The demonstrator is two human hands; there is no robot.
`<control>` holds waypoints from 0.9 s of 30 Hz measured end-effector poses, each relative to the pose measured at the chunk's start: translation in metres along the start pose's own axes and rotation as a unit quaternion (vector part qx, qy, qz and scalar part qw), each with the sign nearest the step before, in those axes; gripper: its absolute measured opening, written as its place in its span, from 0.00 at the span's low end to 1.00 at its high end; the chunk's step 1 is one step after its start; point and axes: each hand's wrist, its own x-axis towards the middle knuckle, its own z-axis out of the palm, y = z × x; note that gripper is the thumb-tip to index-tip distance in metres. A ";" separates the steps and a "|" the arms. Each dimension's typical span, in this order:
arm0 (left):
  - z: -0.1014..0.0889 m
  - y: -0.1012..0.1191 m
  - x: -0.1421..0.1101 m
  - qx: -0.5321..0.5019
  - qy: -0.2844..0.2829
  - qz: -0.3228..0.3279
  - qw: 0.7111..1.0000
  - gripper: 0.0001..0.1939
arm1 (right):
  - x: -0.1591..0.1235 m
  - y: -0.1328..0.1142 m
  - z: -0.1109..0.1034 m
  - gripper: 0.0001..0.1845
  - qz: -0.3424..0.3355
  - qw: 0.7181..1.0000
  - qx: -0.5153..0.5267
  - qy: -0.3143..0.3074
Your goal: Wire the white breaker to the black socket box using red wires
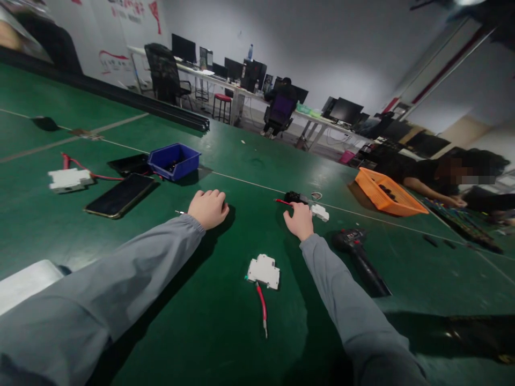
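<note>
My left hand (pixel 208 208) rests on the green table (pixel 241 177) as a loose fist; a thin metal tip pokes out at its left side, what it holds is hidden. My right hand (pixel 299 219) is closed around a small white part (pixel 321 213), beside a black piece (pixel 295 197) with a red wire. Between my forearms lies a white circuit breaker (pixel 263 271) with a short red wire (pixel 262 308) hanging from it. A black electric screwdriver (pixel 360 258) lies just right of my right forearm.
A blue bin (pixel 174 160), a black tray (pixel 129 164), a phone (pixel 119 195) and another white breaker (pixel 68 179) with red wire sit at left. An orange basket (pixel 384 192) stands at right, where a person (pixel 442 177) leans on the table. Desks with monitors fill the background.
</note>
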 end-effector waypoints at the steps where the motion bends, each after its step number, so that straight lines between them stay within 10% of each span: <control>1: 0.000 0.000 0.000 -0.004 0.000 0.000 1.000 0.15 | -0.001 0.001 0.000 0.21 0.011 1.000 -0.008 0.002; 27: -0.004 0.002 0.001 0.054 -0.038 0.012 0.998 0.14 | -0.007 0.002 -0.005 0.04 -0.005 0.998 0.063 0.008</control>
